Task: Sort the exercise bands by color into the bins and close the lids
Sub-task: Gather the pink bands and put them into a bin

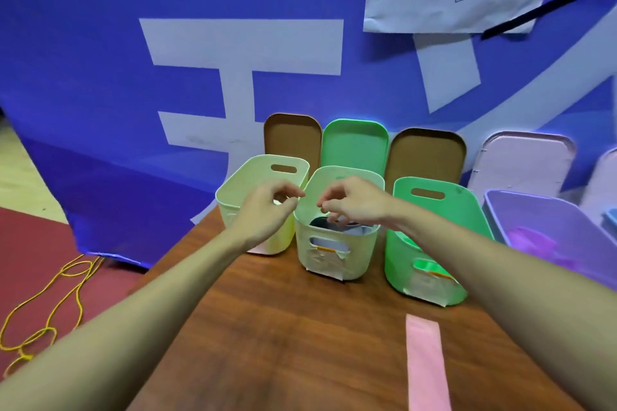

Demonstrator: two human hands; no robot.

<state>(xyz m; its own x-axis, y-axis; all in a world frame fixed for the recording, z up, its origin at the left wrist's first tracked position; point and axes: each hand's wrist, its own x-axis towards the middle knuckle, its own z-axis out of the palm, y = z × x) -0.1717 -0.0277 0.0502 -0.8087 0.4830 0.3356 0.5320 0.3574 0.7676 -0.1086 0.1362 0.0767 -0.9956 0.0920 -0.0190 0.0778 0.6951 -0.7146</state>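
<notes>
Bins (337,237) line the wooden table (283,327) against a blue banner (100,77). Pink band (425,364) lies at 5 o'clock, well apart from both hands; left hand (267,210) and right hand (354,202) hover, fingers curled, gripping nothing visible.

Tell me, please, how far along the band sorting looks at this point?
Partly done: a dark band lies in the middle bin and purple ones in the purple bin. Both hands, left hand and right hand, hover over the bins, seemingly empty. The pink band remains on the table; the lids stand open.

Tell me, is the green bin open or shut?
Open. The green bin has no lid on it; a brown lid stands upright behind it.
</notes>
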